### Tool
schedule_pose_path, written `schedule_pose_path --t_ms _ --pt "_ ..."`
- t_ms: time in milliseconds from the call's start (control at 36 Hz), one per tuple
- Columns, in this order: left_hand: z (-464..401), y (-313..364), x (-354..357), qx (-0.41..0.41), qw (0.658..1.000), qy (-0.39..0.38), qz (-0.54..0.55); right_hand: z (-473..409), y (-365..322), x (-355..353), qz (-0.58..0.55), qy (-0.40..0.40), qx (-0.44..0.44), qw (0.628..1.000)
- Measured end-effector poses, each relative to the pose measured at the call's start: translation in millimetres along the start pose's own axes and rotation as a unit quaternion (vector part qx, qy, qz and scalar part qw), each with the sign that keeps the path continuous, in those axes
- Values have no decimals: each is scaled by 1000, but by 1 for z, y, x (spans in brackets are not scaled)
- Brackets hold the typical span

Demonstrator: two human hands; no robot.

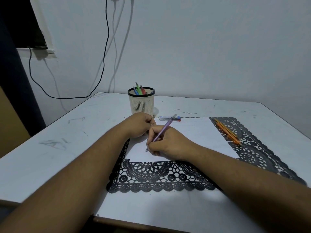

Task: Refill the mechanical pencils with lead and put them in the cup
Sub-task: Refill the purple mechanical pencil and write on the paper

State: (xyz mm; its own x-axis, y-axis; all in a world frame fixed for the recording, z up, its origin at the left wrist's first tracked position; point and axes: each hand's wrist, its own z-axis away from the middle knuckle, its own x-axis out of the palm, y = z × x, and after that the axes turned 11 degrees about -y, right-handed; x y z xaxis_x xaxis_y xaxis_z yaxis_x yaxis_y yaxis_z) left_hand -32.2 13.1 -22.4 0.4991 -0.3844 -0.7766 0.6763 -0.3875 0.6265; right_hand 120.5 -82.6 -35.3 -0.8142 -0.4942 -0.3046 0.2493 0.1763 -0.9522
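The black lace mat (158, 179) lies nearest, under a white sheet (193, 138). On the sheet the right hand (168, 145) pinches a purple mechanical pencil (164, 129), tip down — the left hand (139, 125) rests at its ten o'clock, fingers curled (whether it holds anything, I cannot tell). The cup (141, 102) stands at twelve o'clock, pencils inside; a lead case (169, 118) lies just right of it, and orange pencils (227, 131) at two o'clock.

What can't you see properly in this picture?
- Head view: the purple pencil tip on the paper, hidden by the right hand.
- Whether the left hand holds anything: its curled fingers hide it.
- Pencils in the cup: only tops show.
- Lead case label: too small.
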Motion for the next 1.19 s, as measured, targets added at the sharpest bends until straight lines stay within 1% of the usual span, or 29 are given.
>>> schedule_pose_path --t_ms 250,611,1028,1194 --pt "-1 0 1 -3 1000 -1 1 3 2 -2 0 20 -13 1000" --pt "-1 0 2 0 1000 -1 6 3 1 -2 23 19 -2 1000" --pt "-1 0 1 0 1000 1 3 0 5 -3 38 61 -1 997" --pt "-2 -1 1 -5 1000 0 2 1 5 -4 38 54 0 998"
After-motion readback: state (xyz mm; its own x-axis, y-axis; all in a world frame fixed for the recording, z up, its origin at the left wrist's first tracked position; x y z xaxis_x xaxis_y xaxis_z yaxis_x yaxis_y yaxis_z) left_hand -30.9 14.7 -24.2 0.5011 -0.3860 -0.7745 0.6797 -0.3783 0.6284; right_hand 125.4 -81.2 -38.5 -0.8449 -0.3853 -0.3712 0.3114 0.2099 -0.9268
